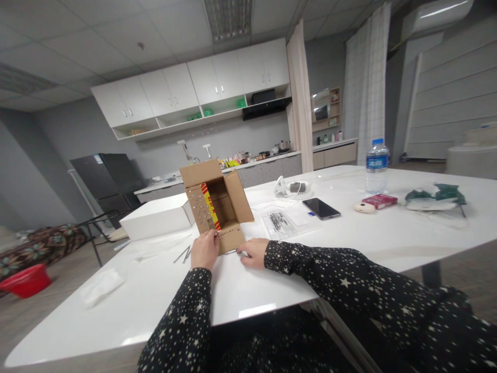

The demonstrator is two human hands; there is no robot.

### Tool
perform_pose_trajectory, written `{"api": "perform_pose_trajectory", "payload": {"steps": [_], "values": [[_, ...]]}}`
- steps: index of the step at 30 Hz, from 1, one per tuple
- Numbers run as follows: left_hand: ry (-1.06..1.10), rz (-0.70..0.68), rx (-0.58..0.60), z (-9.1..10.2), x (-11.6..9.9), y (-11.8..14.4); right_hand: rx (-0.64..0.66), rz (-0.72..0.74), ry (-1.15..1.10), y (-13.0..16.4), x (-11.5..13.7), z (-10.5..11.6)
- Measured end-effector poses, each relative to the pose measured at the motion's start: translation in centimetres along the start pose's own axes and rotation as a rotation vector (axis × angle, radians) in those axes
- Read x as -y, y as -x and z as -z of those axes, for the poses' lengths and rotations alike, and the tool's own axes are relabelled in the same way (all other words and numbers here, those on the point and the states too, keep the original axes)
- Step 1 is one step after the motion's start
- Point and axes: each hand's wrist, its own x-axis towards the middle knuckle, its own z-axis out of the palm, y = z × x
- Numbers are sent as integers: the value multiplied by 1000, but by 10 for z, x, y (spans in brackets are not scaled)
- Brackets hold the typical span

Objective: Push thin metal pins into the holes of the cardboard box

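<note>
1. Nearest the camera, two star-patterned sleeves (310,264) reach across the white table (272,295). The left hand (204,250) closes its fingers on the near edge of a small cardboard box (215,207), pinching the wall by the yellow and red strip. The right hand (254,252) lies low and loosely curled on the table at the box's near right corner; whether it grips anything small beneath it, I cannot tell.

2. The box sits on the table just past both hands, tipped on its side so its open mouth faces the person, flaps spread up and to the right. Judged from that pose, it could tip or slide away if the left hand pushes instead of holding, since only one wall is pinched.

3. The thin cardboard wall could crease or tear under a hard pinch, and the loose right flap may swing into the way.

4. Just left of the box lie thin metal pieces (185,254) and a folded white cloth (101,286). A sweep of the left sleeve might knock these off the table.

5. Behind the box stands a white box (155,217), touching or nearly so. A shove forward would drive the cardboard into it.

6. Further right, a clear packet (280,223), a phone (321,208) and a water bottle (376,166) stand well apart from the hands. The bottle seems at little risk unless the table is jolted.
</note>
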Motion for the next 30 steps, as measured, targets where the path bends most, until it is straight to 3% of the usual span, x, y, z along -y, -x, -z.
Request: {"api": "perform_pose_trajectory", "payload": {"steps": [22, 30], "values": [[135, -110, 10, -15, 6, -4, -4, -13, 5, 0, 2, -1], [129, -71, -2, -18, 6, -5, 6, -14, -2, 0, 2, 0]]}}
